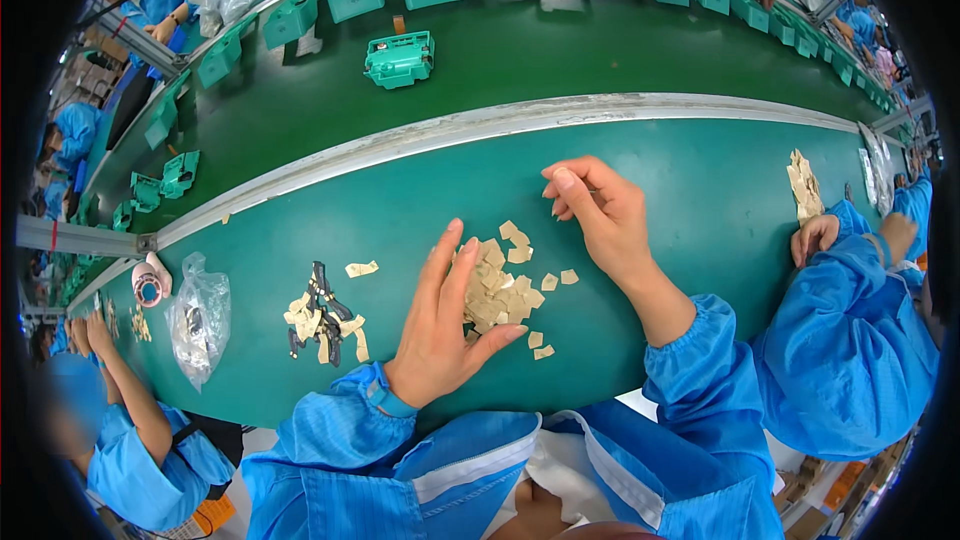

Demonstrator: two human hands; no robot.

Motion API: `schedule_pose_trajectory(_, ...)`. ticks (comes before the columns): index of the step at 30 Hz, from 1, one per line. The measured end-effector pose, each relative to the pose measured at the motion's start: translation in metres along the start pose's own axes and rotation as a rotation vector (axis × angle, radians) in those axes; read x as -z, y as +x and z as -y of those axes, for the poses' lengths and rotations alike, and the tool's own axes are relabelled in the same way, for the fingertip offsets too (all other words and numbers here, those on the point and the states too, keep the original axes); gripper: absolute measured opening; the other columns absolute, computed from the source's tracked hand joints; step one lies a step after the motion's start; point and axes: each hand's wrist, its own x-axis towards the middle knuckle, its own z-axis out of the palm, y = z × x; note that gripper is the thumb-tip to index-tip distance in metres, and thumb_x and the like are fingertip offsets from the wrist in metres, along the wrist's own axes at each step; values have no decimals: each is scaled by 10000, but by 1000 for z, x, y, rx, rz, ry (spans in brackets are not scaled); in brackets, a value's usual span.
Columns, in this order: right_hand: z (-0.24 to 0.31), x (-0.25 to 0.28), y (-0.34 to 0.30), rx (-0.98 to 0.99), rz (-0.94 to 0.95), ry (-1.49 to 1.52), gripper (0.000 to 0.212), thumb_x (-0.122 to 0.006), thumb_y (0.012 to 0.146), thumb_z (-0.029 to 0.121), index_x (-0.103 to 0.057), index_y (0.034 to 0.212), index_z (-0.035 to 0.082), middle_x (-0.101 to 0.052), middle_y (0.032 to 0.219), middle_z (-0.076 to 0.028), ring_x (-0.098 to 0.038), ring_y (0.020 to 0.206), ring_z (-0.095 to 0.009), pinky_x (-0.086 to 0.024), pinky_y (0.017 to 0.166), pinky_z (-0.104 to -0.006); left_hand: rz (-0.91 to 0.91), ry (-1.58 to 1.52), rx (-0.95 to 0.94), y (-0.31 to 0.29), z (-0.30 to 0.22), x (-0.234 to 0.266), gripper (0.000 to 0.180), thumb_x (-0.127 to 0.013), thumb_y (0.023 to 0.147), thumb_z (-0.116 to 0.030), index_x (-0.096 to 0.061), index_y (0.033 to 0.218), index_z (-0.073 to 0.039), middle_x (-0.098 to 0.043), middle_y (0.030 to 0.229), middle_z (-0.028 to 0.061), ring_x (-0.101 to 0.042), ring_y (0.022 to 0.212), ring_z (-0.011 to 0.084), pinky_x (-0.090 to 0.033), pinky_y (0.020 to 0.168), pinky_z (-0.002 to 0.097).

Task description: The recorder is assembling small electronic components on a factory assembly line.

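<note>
Beige pieces lie in a loose, flat pile on the green surface, in front of the person and between the two hands. Long axis of the visible pile, as I read it in the head view: roughly near to far. Individual pieces point in mixed directions; a few lie apart at the right and far edges. Any print on them is too small for me to read.

Left hand: along the pile's left side, fingers extended, thumb spread out by the near edge. Contact: I cannot tell. Right hand: raised beyond the pile to the right, fingers curled, thumb close to the index; I cannot tell whether they pinch anything.

Left of the left hand: black parts with more beige pieces among them, then a clear plastic bag, its long axis near to far.
</note>
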Motion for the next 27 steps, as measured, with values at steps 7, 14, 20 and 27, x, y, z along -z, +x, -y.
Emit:
schedule_pose_trajectory(7,10,-8,-11,292,-7,-153,156,-626,848,91,-640,972,-2,-610,718,-53,-542,560,-107,-435,509,-230,-45,78,125,0,6,1,857,-757,739,-282,-269,1368,36,-246,1416,277,-327,1278,439,-329,1030,492)
schedule_pose_trajectory(14,18,-8,-22,716,-58,-47,118,-640,786,-1,-589,889,-29,-567,608,-64,-483,451,-117,-341,397,-245,-180,-78,-126,-9,6,2,795,-779,722,-266,-333,1328,-11,-343,1332,238,-411,1209,361,-380,983,435)
schedule_pose_trajectory(20,14,-11,-17,595,71,-174,51,-635,801,1,-598,776,-21,-540,563,-65,-450,414,-122,-329,383,-249,-243,-190,-118,-19,8,1,433,-797,701,-129,-447,948,-62,-495,809,70,-499,707,159,-408,602,288)
schedule_pose_trajectory(27,11,-6,-14,394,-21,-231,79,-638,847,50,-587,832,-8,-535,581,-15,-442,483,-55,-329,430,-216,-114,-258,-198,-13,3,4,379,-780,700,-25,-415,789,-68,-419,560,29,-421,480,135,-309,409,273)
